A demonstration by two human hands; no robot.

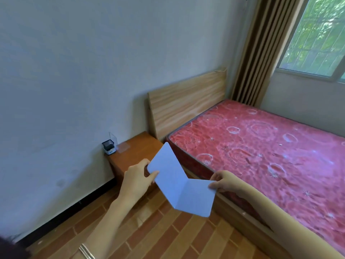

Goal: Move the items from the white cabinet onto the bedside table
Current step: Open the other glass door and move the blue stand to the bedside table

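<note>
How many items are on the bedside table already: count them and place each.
2. A small black-and-white box at the bedside table's back left corner; a clear plastic stand right beside it. The white card covers the front corner, so more may be hidden.

Nothing legible — the folded white card [182, 186] shows plain, the mark on the small box [109, 147] blurs out.

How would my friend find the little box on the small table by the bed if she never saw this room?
Find the bed with the red mattress, then the brown bedside table beside its headboard, against the wall. At the table's far left corner sits a small cube-shaped container, dark on top with a white base; the stand next to it is clear plastic.
</note>
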